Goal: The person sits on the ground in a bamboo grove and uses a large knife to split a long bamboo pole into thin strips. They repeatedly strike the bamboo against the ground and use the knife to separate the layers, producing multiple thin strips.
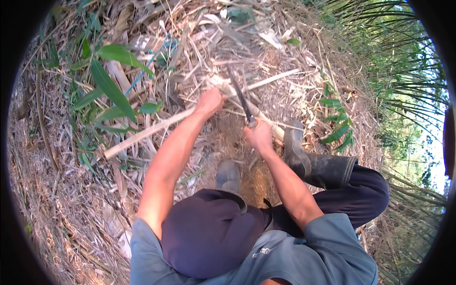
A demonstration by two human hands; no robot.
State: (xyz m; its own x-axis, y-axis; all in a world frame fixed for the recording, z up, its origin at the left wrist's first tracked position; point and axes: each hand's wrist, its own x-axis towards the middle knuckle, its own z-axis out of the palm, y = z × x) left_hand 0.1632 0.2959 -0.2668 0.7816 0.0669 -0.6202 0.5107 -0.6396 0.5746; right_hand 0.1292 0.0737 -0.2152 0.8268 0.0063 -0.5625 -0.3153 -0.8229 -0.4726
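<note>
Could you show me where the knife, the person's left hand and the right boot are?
Knife (241,97): head view, on the middle of its dark blade.
Left hand (210,102): head view, on the back of the hand.
Right boot (328,169): head view, on its shaft.

I see a dark, narrow knife (241,97) slanting over a pale pole (258,111); a straight stick (152,132) extends left of the pole.

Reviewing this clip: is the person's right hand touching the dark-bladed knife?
Touching. The head view shows the right hand closed around the handle end of the knife, with the blade extending out beyond the fist.
</note>
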